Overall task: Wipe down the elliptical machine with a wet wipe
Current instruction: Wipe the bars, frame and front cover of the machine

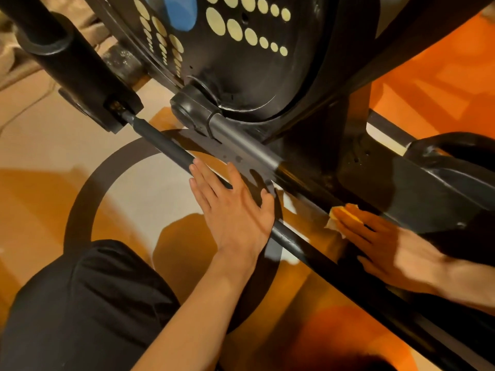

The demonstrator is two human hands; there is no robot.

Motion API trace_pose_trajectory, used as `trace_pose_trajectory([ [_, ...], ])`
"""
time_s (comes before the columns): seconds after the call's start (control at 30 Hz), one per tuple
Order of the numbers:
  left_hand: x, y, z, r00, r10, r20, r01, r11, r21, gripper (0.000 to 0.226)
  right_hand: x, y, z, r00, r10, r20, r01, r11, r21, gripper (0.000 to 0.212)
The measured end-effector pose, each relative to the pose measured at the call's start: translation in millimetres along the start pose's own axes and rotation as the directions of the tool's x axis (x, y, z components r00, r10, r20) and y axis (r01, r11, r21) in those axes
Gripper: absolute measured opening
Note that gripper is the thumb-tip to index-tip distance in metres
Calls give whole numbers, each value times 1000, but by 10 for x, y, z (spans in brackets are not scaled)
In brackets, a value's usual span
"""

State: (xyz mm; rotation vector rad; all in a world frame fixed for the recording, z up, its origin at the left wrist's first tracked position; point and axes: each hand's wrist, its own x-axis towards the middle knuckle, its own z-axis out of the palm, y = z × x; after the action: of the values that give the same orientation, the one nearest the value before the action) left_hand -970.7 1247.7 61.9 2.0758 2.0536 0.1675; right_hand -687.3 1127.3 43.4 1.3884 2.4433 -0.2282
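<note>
Left hand (232, 210) flat, fingers spread, palm down; right hand (393, 250) fingers extended forward, pressing, blurred.

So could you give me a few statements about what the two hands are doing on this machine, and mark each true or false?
1. The right hand presses a wet wipe against the machine's frame. True.
2. The left hand holds a spray bottle. False: it holds nothing and lies open on the thin black bar.
3. The floor is plain white all over. False: it shows orange and beige patches with a dark ring.
4. The black flywheel cover carries pale oval dots. True.
5. Both hands share the wipe. False: only the right hand has it.
</note>
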Motion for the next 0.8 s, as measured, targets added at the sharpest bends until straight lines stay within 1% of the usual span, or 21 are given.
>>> trace_pose_trajectory([
  [0.03, 3, 3, -7, 1000, -1, 5, 1, 1000, 1, 91, 64, -19, 1, 1000, -15, 23, 15, 1000, -9, 73],
  [0.1, 4, -1, -28, 999, 2, 32, -2, 1000, 25, 96, 392, -70, 14, 994, -94, 54, 101, 982, -157, 56],
  [0.13, 11, -7, -41, 999, 7, 50, -10, 999, 44, 98, 629, -97, 9, 991, -133, 22, 134, 969, -208, 49],
  [0.17, 22, -15, -56, 998, 17, 67, -21, 997, 69, 100, 889, -124, -47, 990, -142, -19, 135, 966, -222, 51],
  [0.2, 34, -27, -75, 996, 29, 85, -37, 994, 99, 101, 1154, -149, -122, 991, -117, -70, 101, 975, -199, 59],
  [0.23, 47, -46, -100, 993, 47, 106, -60, 990, 128, 102, 1405, -190, -187, 994, -48, -102, 30, 986, -163, 66],
  [0.27, 58, -72, -133, 989, 70, 133, -91, 984, 156, 103, 1632, -236, -242, 992, 5, -127, -19, 994, -108, 68],
  [0.33, 84, -143, -205, 974, 121, 192, -161, 965, 207, 102, 1965, -320, -344, 978, 73, -197, -69, 997, 31, 59],
  [0.37, 102, -183, -240, 965, 139, 221, -190, 955, 229, 102, 2038, -331, -355, 956, 145, -257, -115, 985, 127, 57],
  [0.4, 120, -225, -265, 957, 154, 245, -216, 944, 248, 102, 2058, -329, -336, 934, 193, -300, -143, 973, 182, 58],
  [0.43, 139, -259, -272, 950, 171, 261, -240, 934, 264, 103, 2011, -308, -320, 932, 185, -311, -140, 977, 160, 58],
  [0.47, 150, -288, -270, 946, 184, 268, -258, 927, 272, 103, 1914, -274, -269, 950, 135, -283, -111, 989, 99, 63],
  [0.53, 148, -324, -252, 944, 195, 266, -266, 927, 266, 103, 1579, -219, -196, 988, 52, -143, -55, 998, -15, 74],
  [0.57, 141, -329, -238, 947, 194, 258, -260, 932, 252, 103, 1385, -185, -142, 995, 21, -102, -27, 998, -56, 73],
  [0.6, 130, -328, -229, 950, 189, 250, -249, 940, 235, 103, 1200, -153, -75, 995, -16, -96, 6, 995, -104, 70],
  [0.63, 120, -324, -224, 953, 184, 242, -238, 947, 217, 103, 1033, -138, -17, 995, -19, -102, 8, 994, -109, 67],
  [0.7, 109, -317, -214, 958, 180, 224, -227, 951, 208, 104, 810, -130, 41, 994, 43, -100, -50, 996, -68, 67],
  [0.77, 102, -315, -200, 961, 177, 214, -221, 954, 203, 104, 815, -140, 45, 992, 61, -111, -66, 997, -48, 69],
  [0.8, 99, -315, -192, 963, 175, 206, -216, 957, 193, 104, 909, -150, 32, 993, 43, -108, -48, 998, -48, 70],
])
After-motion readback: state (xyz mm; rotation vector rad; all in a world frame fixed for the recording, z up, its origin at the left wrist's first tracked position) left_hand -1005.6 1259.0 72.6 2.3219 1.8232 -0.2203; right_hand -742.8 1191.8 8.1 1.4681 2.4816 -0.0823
